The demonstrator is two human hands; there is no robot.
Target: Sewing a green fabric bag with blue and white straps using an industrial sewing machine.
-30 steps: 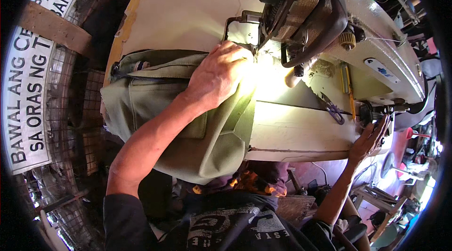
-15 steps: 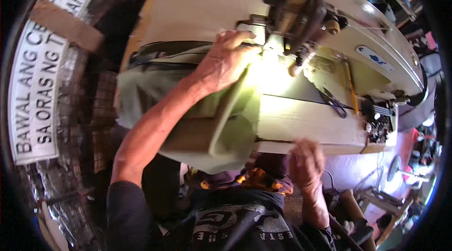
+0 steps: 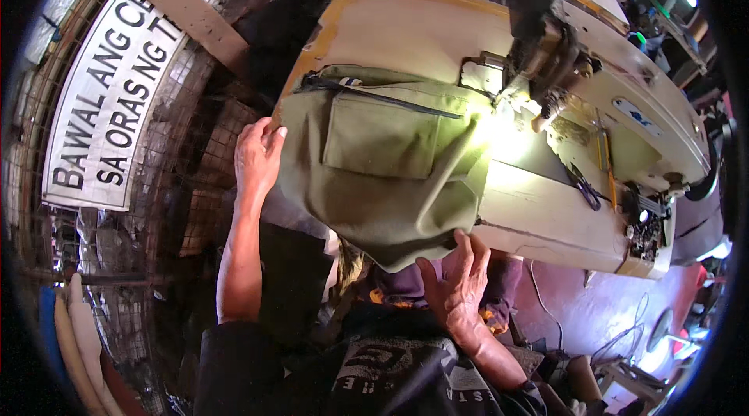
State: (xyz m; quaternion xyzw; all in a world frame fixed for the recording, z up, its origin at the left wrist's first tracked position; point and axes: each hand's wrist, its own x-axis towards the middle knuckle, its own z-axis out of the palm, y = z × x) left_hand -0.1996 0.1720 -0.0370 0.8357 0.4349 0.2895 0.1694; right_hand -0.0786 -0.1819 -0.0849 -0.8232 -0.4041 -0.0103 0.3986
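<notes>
An olive-green cloth piece (image 3: 374, 131) with a square patch pocket and a dark zip (image 3: 398, 102) along its top lies on the sewing machine table. Its right edge reaches the lit needle area of the sewing machine (image 3: 546, 57). At the cloth's left edge is my left hand (image 3: 259, 157), thumb against the edge and fingers curled, seemingly gripping it. My right hand (image 3: 460, 283) is at the lower right corner of the cloth, fingers apart, fingertips touching or nearly touching its hem.
Dark-handled scissors (image 3: 583, 186) and a thin yellow stick (image 3: 608, 162) lie right of the needle. A bobbin winder (image 3: 644, 209) stands at the table's right end. Wire mesh with a white sign (image 3: 117, 96) rises on the left. The pale table (image 3: 538, 217) ends near my lap.
My left hand has moved from beside the needle to the cloth's left edge. My right hand has come up-left to the hem. The cloth is spread flatter, and the view has shifted.
</notes>
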